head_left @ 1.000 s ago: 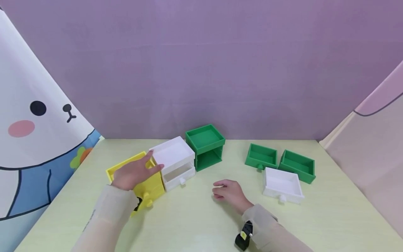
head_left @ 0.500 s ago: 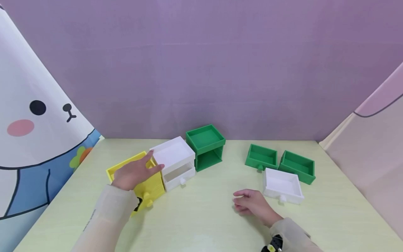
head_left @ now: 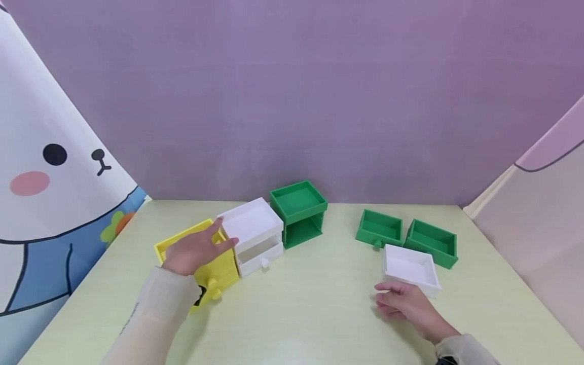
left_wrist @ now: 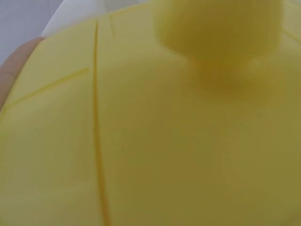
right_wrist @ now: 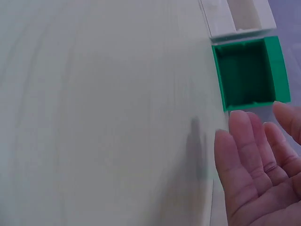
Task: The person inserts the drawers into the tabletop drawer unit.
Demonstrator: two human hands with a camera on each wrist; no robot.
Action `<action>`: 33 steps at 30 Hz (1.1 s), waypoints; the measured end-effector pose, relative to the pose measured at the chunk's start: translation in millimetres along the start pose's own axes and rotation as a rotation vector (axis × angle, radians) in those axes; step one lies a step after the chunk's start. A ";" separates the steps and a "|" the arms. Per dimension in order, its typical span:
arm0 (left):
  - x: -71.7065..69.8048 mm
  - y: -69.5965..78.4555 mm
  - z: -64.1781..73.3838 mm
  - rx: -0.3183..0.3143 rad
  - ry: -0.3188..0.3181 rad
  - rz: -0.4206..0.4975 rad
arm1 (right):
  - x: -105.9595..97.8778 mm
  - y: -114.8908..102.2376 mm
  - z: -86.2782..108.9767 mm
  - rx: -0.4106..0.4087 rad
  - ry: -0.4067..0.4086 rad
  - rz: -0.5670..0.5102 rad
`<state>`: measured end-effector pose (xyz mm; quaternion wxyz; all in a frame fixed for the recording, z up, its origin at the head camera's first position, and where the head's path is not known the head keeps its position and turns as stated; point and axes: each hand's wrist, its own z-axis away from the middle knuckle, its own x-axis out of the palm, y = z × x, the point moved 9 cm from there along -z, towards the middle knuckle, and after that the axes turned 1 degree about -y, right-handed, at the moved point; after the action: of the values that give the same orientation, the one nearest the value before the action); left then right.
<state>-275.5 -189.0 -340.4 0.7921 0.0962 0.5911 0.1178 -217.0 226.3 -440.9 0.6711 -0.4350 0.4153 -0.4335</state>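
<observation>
My left hand [head_left: 193, 251] lies over the yellow drawer box [head_left: 224, 268], thumb and forefinger spread along the near left edge of the white drawer box [head_left: 253, 223]. That white box has one drawer in its lower part and a tray-like top. In the left wrist view the yellow front fills the picture, with a round knob [left_wrist: 218, 28] on it. My right hand [head_left: 406, 306] is held over the table, fingers loosely bent and holding nothing. It overlaps the near edge of a loose white drawer [head_left: 412, 266], whose knob it hides in the head view.
A green box [head_left: 298, 203] with an open-fronted lower part stands against the white one. Beyond the loose white drawer are two loose green drawers, a left one [head_left: 379, 226] and a right one [head_left: 432, 239]. A purple cloth wall [head_left: 319, 101] closes off the table's back.
My right hand has moved right and slightly nearer me, from mid-table to the loose white drawer. The left hand and the boxes have stayed in place.
</observation>
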 end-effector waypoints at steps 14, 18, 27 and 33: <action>0.3 -1.7 -1.1 -0.007 -0.002 0.006 | -52.4 19.7 19.7 0.059 0.065 -0.029; 0.1 -0.8 -1.8 -0.001 0.009 0.003 | -63.6 21.0 21.4 0.079 0.089 0.062; 0.8 -0.1 -1.7 -0.004 0.005 -0.005 | -79.9 19.7 17.8 0.102 0.160 0.191; 1.3 0.2 -2.6 -0.004 0.004 -0.012 | -76.8 20.3 15.2 0.105 0.147 0.187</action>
<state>-277.7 -188.4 -342.3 0.7917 0.0910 0.5931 0.1145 -219.7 307.1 -442.0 0.6983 -0.3258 0.4787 -0.4209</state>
